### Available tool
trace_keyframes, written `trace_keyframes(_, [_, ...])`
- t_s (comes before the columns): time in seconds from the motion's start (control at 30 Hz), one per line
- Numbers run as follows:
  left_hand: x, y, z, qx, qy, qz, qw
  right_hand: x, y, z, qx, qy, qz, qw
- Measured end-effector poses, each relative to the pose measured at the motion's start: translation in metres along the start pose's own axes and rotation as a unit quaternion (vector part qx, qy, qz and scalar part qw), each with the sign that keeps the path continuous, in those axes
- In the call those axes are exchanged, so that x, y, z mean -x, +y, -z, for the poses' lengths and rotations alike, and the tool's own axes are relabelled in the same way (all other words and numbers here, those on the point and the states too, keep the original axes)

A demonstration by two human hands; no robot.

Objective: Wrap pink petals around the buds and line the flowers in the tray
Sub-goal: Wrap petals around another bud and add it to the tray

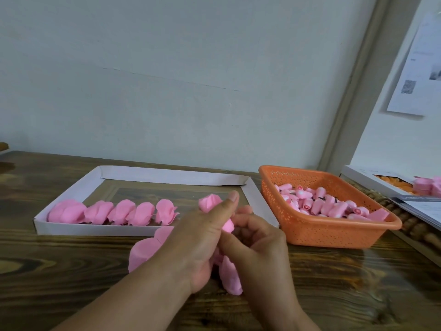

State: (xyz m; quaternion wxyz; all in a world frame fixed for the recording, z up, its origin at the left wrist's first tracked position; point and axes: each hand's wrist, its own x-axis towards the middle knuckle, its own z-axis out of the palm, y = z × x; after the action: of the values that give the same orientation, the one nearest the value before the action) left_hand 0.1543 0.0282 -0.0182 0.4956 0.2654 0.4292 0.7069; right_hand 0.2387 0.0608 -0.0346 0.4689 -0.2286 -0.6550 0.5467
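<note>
A pink flower with a petal partly wrapped round its bud sits between my two hands, just in front of the white tray. My left hand grips it with the thumb pressed along the petal. My right hand pinches the flower's lower part, and a loose pink petal hangs below the fingers. Several finished pink flowers lie in a row along the tray's near left side. More pink petals lie on the table under my left wrist.
An orange plastic basket full of pink buds stands to the right of the tray. Further right lie a white box with orange pieces and some papers. The wooden table meets a wall behind.
</note>
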Motion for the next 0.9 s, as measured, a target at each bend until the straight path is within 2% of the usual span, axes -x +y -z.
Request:
trace_keyframes(0.07, [0.000,0.002,0.004,-0.039,-0.029,-0.018,0.999,-0.002,0.001,0.005,-0.067,-0.042,-0.085,0.993])
trace_keyframes(0.17, [0.003,0.006,0.008,-0.082,-0.070,-0.024,0.994,-0.005,0.002,0.007,-0.190,-0.121,-0.189,0.956])
trace_keyframes(0.23, [0.005,0.006,0.009,-0.115,-0.090,-0.013,0.989,-0.007,0.005,0.011,-0.190,-0.158,-0.204,0.947])
trace_keyframes(0.3, [0.000,0.009,0.012,-0.121,-0.078,0.001,0.990,-0.010,0.006,0.016,-0.121,-0.172,-0.185,0.960])
trace_keyframes(0.37, [-0.017,0.020,0.020,-0.094,-0.014,0.000,0.995,-0.015,0.006,0.025,-0.023,-0.136,-0.153,0.979])
trace_keyframes(0.43, [-0.038,0.039,0.036,-0.120,0.084,-0.025,0.989,-0.021,0.007,0.038,0.033,-0.071,-0.128,0.989])
trace_keyframes(0.5, [-0.056,0.057,0.053,-0.196,0.168,-0.051,0.965,-0.026,0.008,0.051,0.070,-0.017,-0.102,0.992])
trace_keyframes(0.57, [-0.068,0.068,0.066,-0.293,0.210,-0.071,0.930,-0.029,0.010,0.059,0.102,0.018,-0.079,0.991])
trace_keyframes(0.77, [-0.087,0.067,0.077,-0.491,0.187,-0.074,0.848,-0.033,0.031,0.062,0.172,0.103,0.002,0.980])
trace_keyframes(0.9, [-0.098,0.050,0.076,-0.573,0.177,-0.119,0.791,-0.035,0.037,0.064,0.195,0.125,0.023,0.973])
